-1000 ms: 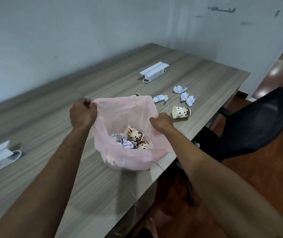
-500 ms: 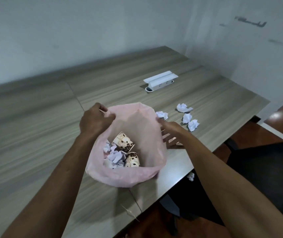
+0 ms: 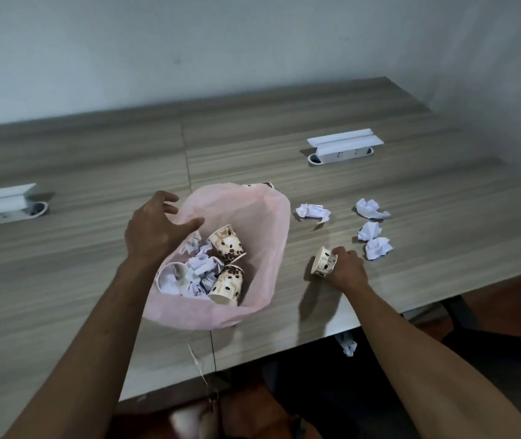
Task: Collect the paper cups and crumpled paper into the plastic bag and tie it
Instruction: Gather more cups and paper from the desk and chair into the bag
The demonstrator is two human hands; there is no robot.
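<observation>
Comparing this moment with the views shortly before, the right hand (image 3: pixel 346 270) had left the rim of the pink plastic bag (image 3: pixel 276 223) and travelled to the tabletop, where its fingers were closed around a spotted paper cup (image 3: pixel 324 266) lying on its side just right of the bag. The cup appeared still to rest on the table (image 3: pixel 427 185); whether it had lifted clear could not be told. The left hand (image 3: pixel 154 231) had also given up its pinch on the rim and was seen with fingers spread and loose over the bag's left edge, the thumb reaching across the mouth; contact with the plastic was likely but not certain.

With neither hand holding it, the bag stood open on the table, slumped outward, with three cups and several wads of paper visible inside. Another cup (image 3: pixel 260 185) showed partly behind the far rim. Four pieces of crumpled paper (image 3: pixel 313 212) remained on the table to the right, well apart from the bag, and one more scrap (image 3: pixel 348 343) lay below the table edge.

Assessment: collection was partly complete and had resumed, the gripped cup being the next item for the bag. The unsupported mouth might sag shut, so the left hand would probably need to steady it. Tying remained outstanding.
</observation>
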